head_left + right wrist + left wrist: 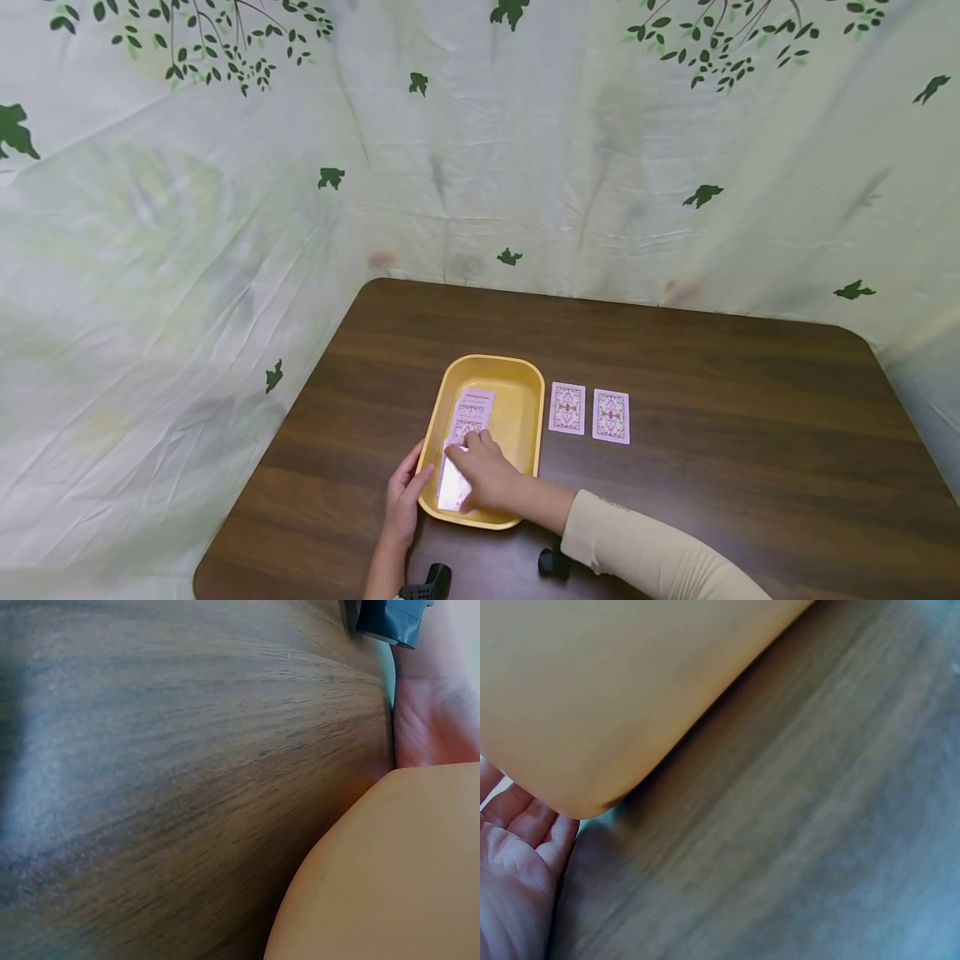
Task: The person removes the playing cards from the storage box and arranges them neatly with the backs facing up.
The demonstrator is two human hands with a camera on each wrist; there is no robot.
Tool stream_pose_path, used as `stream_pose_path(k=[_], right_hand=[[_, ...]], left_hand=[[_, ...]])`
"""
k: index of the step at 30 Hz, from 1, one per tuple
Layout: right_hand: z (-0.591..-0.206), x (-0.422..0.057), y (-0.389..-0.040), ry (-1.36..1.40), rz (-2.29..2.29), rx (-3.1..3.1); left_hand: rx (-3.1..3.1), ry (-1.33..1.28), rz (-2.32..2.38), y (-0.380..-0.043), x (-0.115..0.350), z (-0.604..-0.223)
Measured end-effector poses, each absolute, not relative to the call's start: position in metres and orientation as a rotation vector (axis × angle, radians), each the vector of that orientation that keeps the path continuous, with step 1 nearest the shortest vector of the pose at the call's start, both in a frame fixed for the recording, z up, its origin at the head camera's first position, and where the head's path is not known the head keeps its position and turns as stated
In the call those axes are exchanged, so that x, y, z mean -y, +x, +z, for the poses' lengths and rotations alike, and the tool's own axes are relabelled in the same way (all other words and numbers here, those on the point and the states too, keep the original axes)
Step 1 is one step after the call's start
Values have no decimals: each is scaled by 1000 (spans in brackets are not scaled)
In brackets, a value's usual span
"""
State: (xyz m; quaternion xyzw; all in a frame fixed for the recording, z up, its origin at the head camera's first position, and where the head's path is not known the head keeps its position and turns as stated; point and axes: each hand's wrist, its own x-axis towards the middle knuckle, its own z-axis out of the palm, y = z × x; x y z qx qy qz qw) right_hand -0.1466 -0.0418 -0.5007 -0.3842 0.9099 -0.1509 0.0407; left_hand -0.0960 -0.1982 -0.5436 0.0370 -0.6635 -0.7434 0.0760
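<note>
Brown table (750, 433), leafy backdrop (480, 167), yellow tray (517, 412)

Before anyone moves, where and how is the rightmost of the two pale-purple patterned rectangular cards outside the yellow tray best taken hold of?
Probably by pinching the rightmost pale-purple patterned rectangular card at its right long edge, coming from the right: it lies flat on the brown wood-grain table, and the matching pale-purple card sits close along its left.

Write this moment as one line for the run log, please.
left hand: holds yellow tray | right hand: over cards inside tray, grip unclear | table: two patterned cards right of tray
</note>
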Motion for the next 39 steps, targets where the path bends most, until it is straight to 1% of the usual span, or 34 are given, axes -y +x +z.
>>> stream_pose_path(k=[11, 24, 39], right_hand=[[-500, 44, -144, -1105, -430, -2765], [-498, 48, -140, -1132, -371, -2803], [-500, 45, -140, -1167, -425, -2793]], left_hand=[[1991, 79, -2211, -95, 199, -547], [2012, 92, -2196, -96, 199, -548], [1989, 89, -2222, -97, 198, -547]])
